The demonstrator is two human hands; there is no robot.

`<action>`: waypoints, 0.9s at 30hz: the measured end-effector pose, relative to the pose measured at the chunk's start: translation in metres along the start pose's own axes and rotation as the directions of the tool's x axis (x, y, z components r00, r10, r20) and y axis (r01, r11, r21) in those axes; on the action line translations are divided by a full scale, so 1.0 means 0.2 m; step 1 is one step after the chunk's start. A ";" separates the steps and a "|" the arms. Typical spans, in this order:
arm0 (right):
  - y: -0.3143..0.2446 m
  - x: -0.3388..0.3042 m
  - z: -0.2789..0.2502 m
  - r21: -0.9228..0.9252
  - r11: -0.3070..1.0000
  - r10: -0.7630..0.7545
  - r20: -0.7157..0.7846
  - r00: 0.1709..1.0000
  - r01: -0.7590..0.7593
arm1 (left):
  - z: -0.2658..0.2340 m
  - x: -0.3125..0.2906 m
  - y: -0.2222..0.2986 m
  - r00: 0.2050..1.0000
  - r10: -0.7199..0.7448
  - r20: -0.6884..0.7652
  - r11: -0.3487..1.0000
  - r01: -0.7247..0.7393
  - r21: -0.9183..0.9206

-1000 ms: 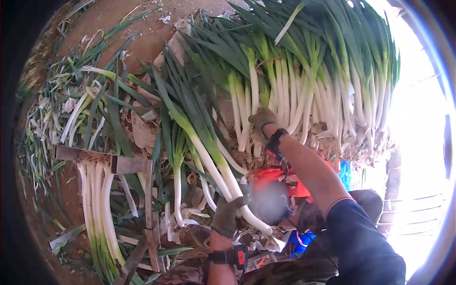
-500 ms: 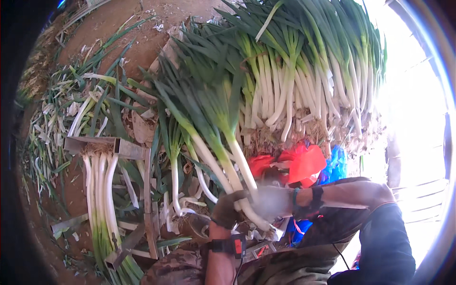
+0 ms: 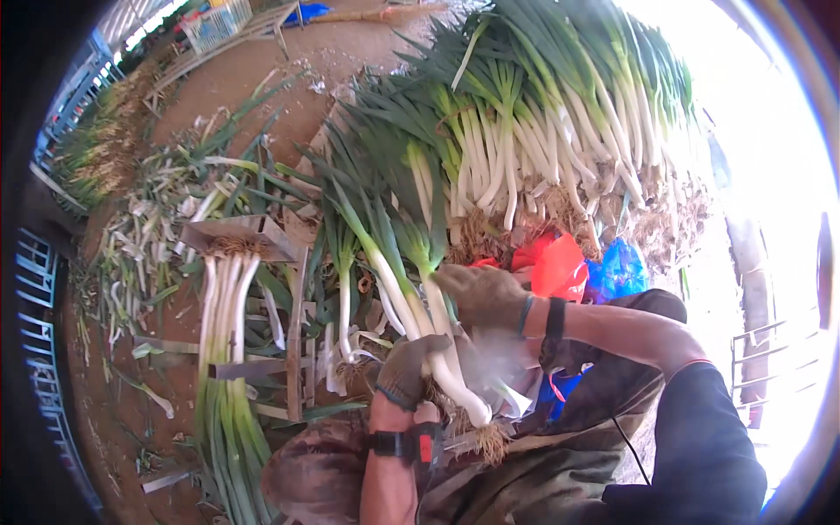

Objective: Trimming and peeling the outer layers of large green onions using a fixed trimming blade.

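A few long green onions point(image 3: 452, 394) slant across my lap, leaves pointing up and away, roots toward me. My left hand point(image 3: 409, 366), in a dirty work glove, is closed around their white stalks above the roots. Higher up, where white turns green, my gloved right hand point(image 3: 484, 296) has its fingers curled in against one stalk. Its fingertips are partly hidden there, and a loose strip of skin hangs below them. Left of my knee, a metal rack point(image 3: 297, 350) holds a bundle of green onions point(image 3: 225, 306) with the roots at its upper end.
A big heap of green onions point(image 3: 542, 131) lies at the far right. Red plastic point(image 3: 560, 267) and a blue plastic bag point(image 3: 619, 271) lie by my right knee. Stripped leaves point(image 3: 144, 245) litter the ground at left. A crate point(image 3: 216, 24) stands at the far left.
My right hand has moved up the stalks, from near the roots to where the green begins. My left hand still grips the white part. The view has shifted, showing more at far left.
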State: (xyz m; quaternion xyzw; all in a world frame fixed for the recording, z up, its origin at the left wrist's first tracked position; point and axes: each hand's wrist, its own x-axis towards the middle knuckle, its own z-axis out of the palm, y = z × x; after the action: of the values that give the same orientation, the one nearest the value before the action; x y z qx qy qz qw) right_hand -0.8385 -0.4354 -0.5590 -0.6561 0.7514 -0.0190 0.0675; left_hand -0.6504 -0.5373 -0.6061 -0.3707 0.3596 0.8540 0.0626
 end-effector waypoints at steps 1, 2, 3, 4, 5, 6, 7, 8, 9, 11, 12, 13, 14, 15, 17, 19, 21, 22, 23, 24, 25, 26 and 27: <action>-0.07 -0.02 -0.02 0.004 0.995 -0.096 -0.088 0.991 0.097 | -0.04 -0.07 -0.02 0.993 0.111 0.042 0.976 -0.117 0.183; -0.16 -0.03 -0.09 0.036 0.975 -0.210 -0.162 0.964 0.219 | -0.06 -0.20 -0.01 0.966 0.231 0.116 0.889 -0.258 0.378; -0.25 -0.04 -0.15 0.046 0.941 -0.317 -0.227 0.921 0.335 | -0.07 -0.32 -0.01 0.918 0.345 0.195 0.746 -0.394 0.537; -0.30 -0.09 -0.20 0.053 0.901 -0.400 -0.281 0.872 0.430 | 0.02 -0.50 0.06 0.897 0.369 0.244 0.561 -0.425 0.711; -0.36 -0.13 -0.26 0.055 0.857 -0.469 -0.331 0.819 0.513 | 0.08 -0.63 0.08 0.961 0.223 0.163 0.812 -0.276 0.514; -0.42 -0.17 -0.30 0.054 0.802 -0.534 -0.381 0.755 0.595 | 0.15 -0.76 0.09 0.995 0.071 0.072 0.962 -0.087 0.258; -0.47 -0.20 -0.33 0.047 0.740 -0.592 -0.430 0.682 0.671 | 0.10 -0.80 0.00 1.000 0.003 0.020 0.992 -0.006 0.130; -0.53 -0.24 -0.32 0.083 0.712 -0.580 -0.491 0.650 0.698 | 0.03 -0.87 -0.06 0.998 -0.062 -0.027 0.998 0.062 -0.005; -0.58 -0.28 -0.29 0.116 0.690 -0.562 -0.536 0.630 0.715 | 0.02 -0.94 -0.06 0.984 -0.133 0.118 0.987 0.120 0.108; -0.66 -0.36 -0.26 0.135 0.654 -0.545 -0.598 0.588 0.744 | 0.12 -1.08 -0.10 0.992 -0.121 0.041 0.992 0.122 -0.019; -0.71 -0.37 -0.26 0.139 0.640 -0.539 -0.620 0.570 0.756 | 0.17 -1.17 -0.12 0.993 -0.115 -0.012 0.990 0.113 -0.084; -0.70 -0.40 -0.23 0.136 0.650 -0.535 -0.617 0.577 0.748 | 0.22 -1.18 -0.14 0.993 -0.115 -0.021 0.982 0.111 -0.150; -0.68 -0.42 -0.20 0.133 0.660 -0.531 -0.615 0.584 0.740 | 0.26 -1.22 -0.16 0.999 -0.051 -0.010 0.982 0.049 -0.181; -0.67 -0.44 -0.20 0.152 0.681 -0.496 -0.624 0.603 0.717 | 0.31 -1.27 -0.18 1.000 0.012 -0.013 0.977 -0.014 -0.214; -0.67 -0.44 -0.21 0.196 0.703 -0.423 -0.657 0.624 0.683 | 0.27 -1.34 -0.22 0.986 0.080 0.149 0.939 -0.025 -0.343; -0.68 -0.37 -0.22 0.182 0.708 -0.419 -0.670 0.613 0.683 | 0.19 -1.51 -0.21 0.980 0.112 0.161 0.956 -0.062 -0.288; -0.63 -0.35 -0.19 0.239 0.738 -0.342 -0.674 0.655 0.631 | 0.27 -1.75 -0.19 0.974 0.211 -0.085 0.977 -0.213 -0.014; -0.55 -0.37 -0.20 0.293 0.763 -0.257 -0.681 0.686 0.576 | 0.33 -1.85 -0.16 0.944 0.279 -0.175 0.957 -0.257 0.137; -0.53 -0.35 -0.23 0.326 0.785 -0.204 -0.667 0.717 0.526 | 0.41 -1.96 -0.14 0.905 0.378 -0.195 0.908 -0.322 0.267; -0.50 -0.35 -0.27 0.429 0.790 -0.128 -0.583 0.802 0.437 | 0.46 -2.06 -0.13 0.858 0.470 -0.206 0.844 -0.369 0.388; -0.45 -0.33 -0.31 0.440 0.770 -0.114 -0.618 0.778 0.462 | 0.52 -2.14 -0.12 0.815 0.568 -0.114 0.756 -0.462 0.463; -0.40 -0.30 -0.36 0.454 0.744 -0.097 -0.653 0.752 0.490 | 0.56 -2.20 -0.12 0.761 0.648 -0.020 0.653 -0.542 0.529; -0.35 -0.27 -0.41 0.462 0.719 -0.082 -0.685 0.724 0.519 | 0.62 -2.19 -0.05 0.835 0.532 0.144 0.531 -0.461 0.711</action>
State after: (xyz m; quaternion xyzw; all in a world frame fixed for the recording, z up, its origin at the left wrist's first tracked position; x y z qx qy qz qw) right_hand -0.7719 -0.3965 -0.4655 -0.6702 0.5537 -0.4935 0.0260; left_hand -0.4053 -0.3775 -0.2576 -0.2356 0.7572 0.6065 -0.0588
